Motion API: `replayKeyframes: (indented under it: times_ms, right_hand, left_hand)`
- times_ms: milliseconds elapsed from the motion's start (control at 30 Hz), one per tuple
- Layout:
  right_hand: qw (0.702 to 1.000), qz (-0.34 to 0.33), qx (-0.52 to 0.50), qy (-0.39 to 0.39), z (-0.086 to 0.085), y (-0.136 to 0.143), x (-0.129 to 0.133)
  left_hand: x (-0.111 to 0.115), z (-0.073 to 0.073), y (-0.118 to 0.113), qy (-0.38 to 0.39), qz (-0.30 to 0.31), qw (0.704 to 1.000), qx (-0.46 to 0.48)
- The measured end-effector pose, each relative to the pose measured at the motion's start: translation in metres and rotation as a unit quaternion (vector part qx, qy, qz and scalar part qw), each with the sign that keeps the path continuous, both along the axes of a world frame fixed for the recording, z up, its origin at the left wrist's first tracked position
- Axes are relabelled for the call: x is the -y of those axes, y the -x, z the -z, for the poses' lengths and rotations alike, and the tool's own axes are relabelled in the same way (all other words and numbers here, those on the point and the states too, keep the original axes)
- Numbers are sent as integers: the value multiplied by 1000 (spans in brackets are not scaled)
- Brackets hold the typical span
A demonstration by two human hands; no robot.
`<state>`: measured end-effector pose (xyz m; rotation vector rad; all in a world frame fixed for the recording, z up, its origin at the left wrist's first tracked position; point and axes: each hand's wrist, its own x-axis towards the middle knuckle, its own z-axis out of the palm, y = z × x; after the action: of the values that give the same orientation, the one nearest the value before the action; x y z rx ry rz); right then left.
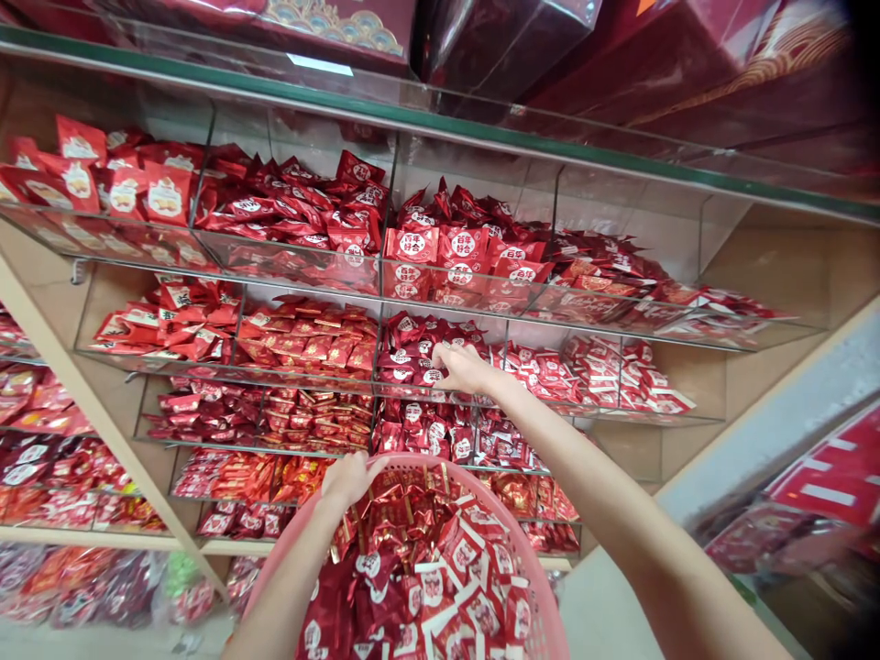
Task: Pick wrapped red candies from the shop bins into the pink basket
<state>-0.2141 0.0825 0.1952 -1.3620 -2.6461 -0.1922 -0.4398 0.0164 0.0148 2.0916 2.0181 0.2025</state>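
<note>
A pink plastic basket (533, 559) full of small red and dark red wrapped packets (446, 587) is at the bottom centre. My left hand (350, 478) grips its far rim, fingers closed over the edge. My right hand (462, 368) reaches over the front of a clear shelf bin, at the dark red packets (407, 353) with white round labels. Its fingers are bent and close to the packets; whether they hold one is hidden.
Clear bins of red packets (460, 246) run in tiers across the wooden shelf. A glass shelf edge (440, 105) with large dark red boxes (653, 64) crosses above. Bagged goods (103, 587) lie low left; a slanted wooden post (103, 431) divides the shelves.
</note>
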Motion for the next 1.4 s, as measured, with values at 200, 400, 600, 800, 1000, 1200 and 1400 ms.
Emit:
replayKeyframes:
  times_ms: [200,400,600,800,1000,1200,1400]
  right_hand:
    - [1000,18,14,8,-7,2,1]
    - [1000,12,-9,-14,-16,-8,7]
    - [994,-8,-106,-7,-30,-13,40]
    - [981,-128,-121,76,13,14,116]
    - [967,-162,-46,190,124,35,165]
    - [959,-199,7,203,169,43,183]
    - [976,-170,86,105,187,55,190]
  left_hand:
    - [-1,3,1,-1,0,1000,0]
    - [-1,2,0,3,-2,1000,-3]
    - [-3,2,0,9,-1,1000,-13]
    - [-4,3,-2,17,-10,1000,-11]
    - [-2,0,-2,16,-10,1000,2]
    - [-3,4,-1,0,-1,1000,2]
    - [-3,7,-1,-8,-2,1000,-8]
